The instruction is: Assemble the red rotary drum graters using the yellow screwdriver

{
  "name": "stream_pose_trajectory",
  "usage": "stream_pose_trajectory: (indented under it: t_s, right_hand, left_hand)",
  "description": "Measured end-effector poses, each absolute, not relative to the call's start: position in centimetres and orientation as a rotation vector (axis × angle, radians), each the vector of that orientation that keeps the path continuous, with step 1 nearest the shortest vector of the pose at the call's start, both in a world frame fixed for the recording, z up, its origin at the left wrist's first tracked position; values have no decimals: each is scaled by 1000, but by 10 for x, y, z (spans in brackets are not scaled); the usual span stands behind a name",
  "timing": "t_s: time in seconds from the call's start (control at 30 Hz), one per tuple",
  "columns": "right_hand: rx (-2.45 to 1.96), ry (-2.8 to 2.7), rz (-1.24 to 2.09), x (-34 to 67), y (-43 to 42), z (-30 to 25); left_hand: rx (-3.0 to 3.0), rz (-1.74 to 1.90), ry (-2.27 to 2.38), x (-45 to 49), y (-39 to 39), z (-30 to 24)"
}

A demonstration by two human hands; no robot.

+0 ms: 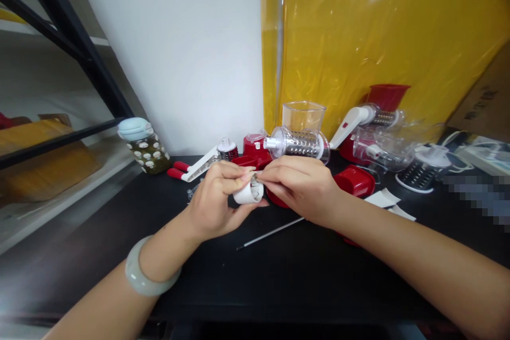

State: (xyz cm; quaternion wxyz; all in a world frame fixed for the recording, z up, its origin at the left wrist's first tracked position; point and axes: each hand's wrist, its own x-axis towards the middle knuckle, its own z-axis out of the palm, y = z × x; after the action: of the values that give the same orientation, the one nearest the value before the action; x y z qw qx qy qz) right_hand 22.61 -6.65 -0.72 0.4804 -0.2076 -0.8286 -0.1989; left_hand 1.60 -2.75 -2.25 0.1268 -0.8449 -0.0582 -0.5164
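A: What do we enter first, at the fingers?

B: One white hollow part (241, 196), short and cylindrical, raised above the table in the middle of the scene. Our left hand (211, 199) grasps it, thumb beneath, fingers over the top. Our right hand (303, 183) has bent fingers, tips at the part's upper rim; whether they pinch some small piece there, we cannot tell.

A: The left wrist?

B: One pale bangle (148, 272).

A: Just under the hands?

B: One thin rod (271, 232), dark-tipped, lying on the black table (223, 287), tip toward the left and near; its other end passes out of sight behind our right hand.

A: Farther out?

B: Far side, centre: one perforated metal drum (303, 143) in a clear housing, with a clear hopper (303, 117) above. Left of it: one red body (257, 146), one smaller upright drum (228, 154), one white crank arm (203, 164) beside red grips (178, 172). Far left: one patterned bottle (149, 156), blue-lidded.

A: And right?

B: One red piece (354, 179), white flat pieces (383, 198), one white-topped drum (422, 171); farther back, one red hopper (387, 97).
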Motion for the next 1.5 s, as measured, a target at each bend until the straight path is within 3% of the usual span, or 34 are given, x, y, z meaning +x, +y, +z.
stream_pose_trajectory:
  t_s: [0.27, 0.5, 1.5]
  right_hand:
    - [-727, -2113, -587, 228, -72, 2]
    - [-709, -2208, -444, 230, -79, 6]
    - [-678, -2080, -442, 225, -69, 1]
  left_hand:
    - [-2467, -1485, -173, 15, -27, -20]
    - [-2529, -1475, -181, 17, -28, -18]
    - [-2627, -1444, -239, 17, -31, -10]
